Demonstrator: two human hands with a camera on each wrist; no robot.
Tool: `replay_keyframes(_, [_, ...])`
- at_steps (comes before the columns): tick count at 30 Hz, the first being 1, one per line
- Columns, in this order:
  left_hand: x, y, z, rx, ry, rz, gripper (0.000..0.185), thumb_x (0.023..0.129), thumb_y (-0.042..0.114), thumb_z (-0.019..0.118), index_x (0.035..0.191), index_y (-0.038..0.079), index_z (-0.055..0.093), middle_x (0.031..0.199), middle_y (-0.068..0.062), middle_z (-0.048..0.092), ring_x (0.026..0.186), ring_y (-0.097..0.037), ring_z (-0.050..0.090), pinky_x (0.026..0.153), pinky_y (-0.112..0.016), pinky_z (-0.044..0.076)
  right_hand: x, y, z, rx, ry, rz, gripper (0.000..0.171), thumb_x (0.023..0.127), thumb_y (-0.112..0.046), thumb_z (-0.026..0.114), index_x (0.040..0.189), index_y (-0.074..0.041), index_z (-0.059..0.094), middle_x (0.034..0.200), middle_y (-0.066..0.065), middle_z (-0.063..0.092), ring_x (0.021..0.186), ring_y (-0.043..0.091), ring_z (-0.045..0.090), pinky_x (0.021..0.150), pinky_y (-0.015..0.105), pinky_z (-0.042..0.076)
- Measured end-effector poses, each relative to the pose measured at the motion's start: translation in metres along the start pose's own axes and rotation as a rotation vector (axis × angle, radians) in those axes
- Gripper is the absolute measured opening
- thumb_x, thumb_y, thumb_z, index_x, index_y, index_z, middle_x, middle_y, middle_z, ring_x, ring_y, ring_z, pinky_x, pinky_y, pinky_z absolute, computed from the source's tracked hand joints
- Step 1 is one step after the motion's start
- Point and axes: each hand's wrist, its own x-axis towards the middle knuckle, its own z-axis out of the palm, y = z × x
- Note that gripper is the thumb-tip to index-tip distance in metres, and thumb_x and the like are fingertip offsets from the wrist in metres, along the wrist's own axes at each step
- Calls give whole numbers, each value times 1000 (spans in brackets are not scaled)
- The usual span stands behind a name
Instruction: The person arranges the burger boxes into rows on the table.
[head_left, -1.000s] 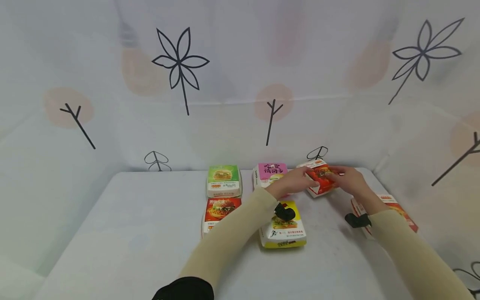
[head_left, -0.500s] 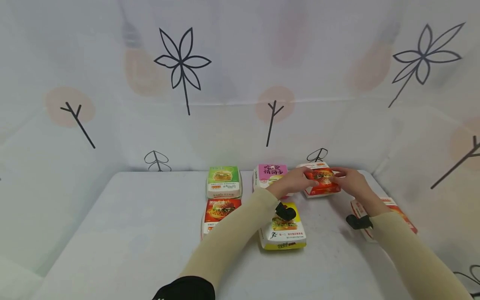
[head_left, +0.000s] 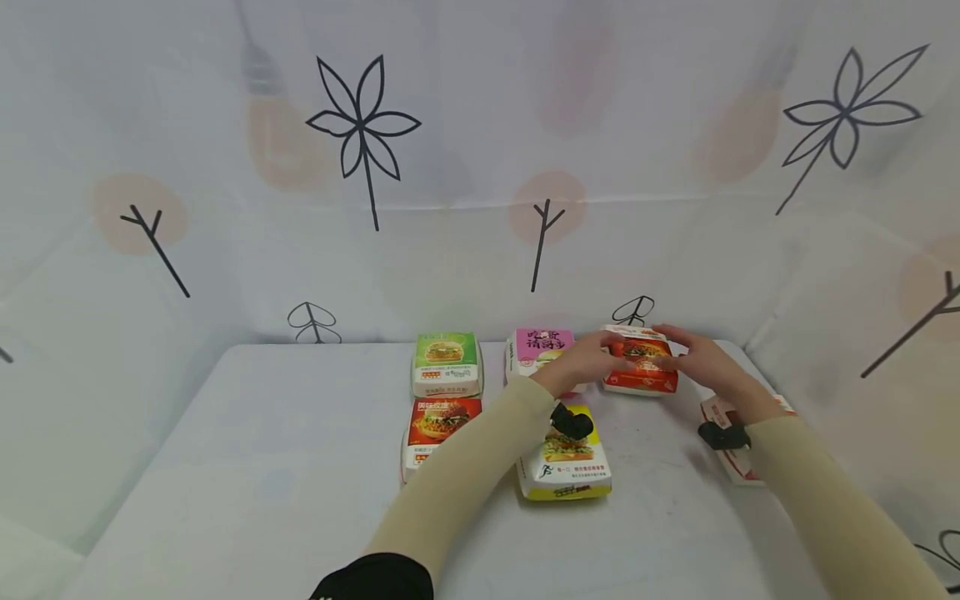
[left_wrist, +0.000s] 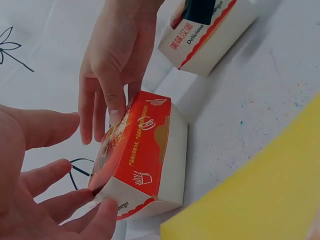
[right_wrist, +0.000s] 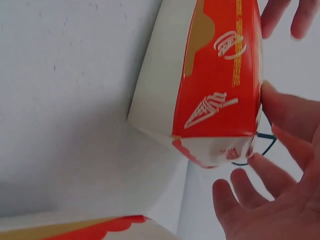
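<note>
A red burger box lies flat on the white table at the back right, beside a pink box. My left hand is at its left end and my right hand at its right end. In the left wrist view the left hand has its fingers spread, with the tips touching the near corner of the red box. The right hand lays straight fingers on its top edge. In the right wrist view the right hand is spread beside the box.
A green box and a red-topped box sit left of centre. A yellow box lies under my left forearm. A red-and-white box lies under my right wrist. A patterned cloth wall stands close behind the table.
The red box, held tilted between both hands a second ago, has turned square and settled flat on the table beside the pink box. Both hands' fingers have loosened.
</note>
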Motion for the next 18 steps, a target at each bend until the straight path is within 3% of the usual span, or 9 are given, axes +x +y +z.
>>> replay_keyframes(10, [-1, 2, -4, -63, -13, 31, 51, 92, 24, 73, 141, 23, 56, 142, 0, 54, 128, -19, 51, 105, -39, 43, 1, 2, -5, -6, -24, -37, 78, 95, -34, 67, 157, -8, 27, 154, 36, 20, 137, 59, 20, 101, 76, 25])
replay_keyframes(18, [-12, -1, -15, -88, -39, 61, 54, 91, 17, 73, 141, 25, 55, 135, 4, 59, 117, -13, 55, 95, -32, 50, 0, 2, -2, -94, 12, -45, 78, 92, -42, 69, 151, -2, 37, 150, 36, 24, 132, 58, 26, 98, 74, 33])
